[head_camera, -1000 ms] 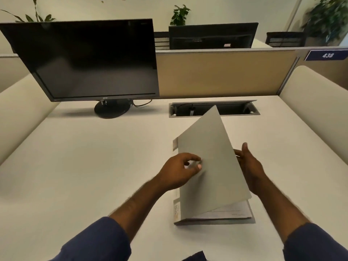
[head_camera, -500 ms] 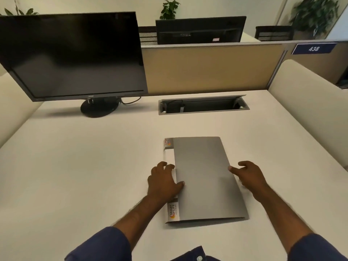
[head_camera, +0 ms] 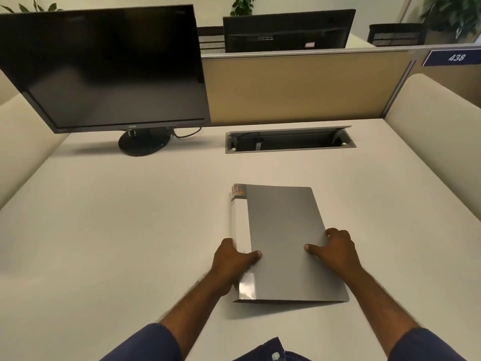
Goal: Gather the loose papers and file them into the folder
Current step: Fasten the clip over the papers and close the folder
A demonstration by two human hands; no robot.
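A grey folder (head_camera: pixel 283 230) with a white spine strip lies closed and flat on the white desk (head_camera: pixel 117 230), just in front of me. My left hand (head_camera: pixel 233 259) grips its spine edge, thumb on the cover and fingers wrapped around the side. My right hand (head_camera: pixel 334 250) holds the folder's right edge, thumb pressed on the cover. No loose papers show; whatever is inside the folder is hidden by the cover.
A black monitor (head_camera: pixel 104 66) on a round stand sits at the back left. An open cable tray (head_camera: pixel 290 139) is set into the desk behind the folder. Beige partitions (head_camera: pixel 299 87) wall in the desk at the back and both sides.
The raised front cover came down and the folder is now closed flat. Both hands have moved onto its left and right edges and taken hold.
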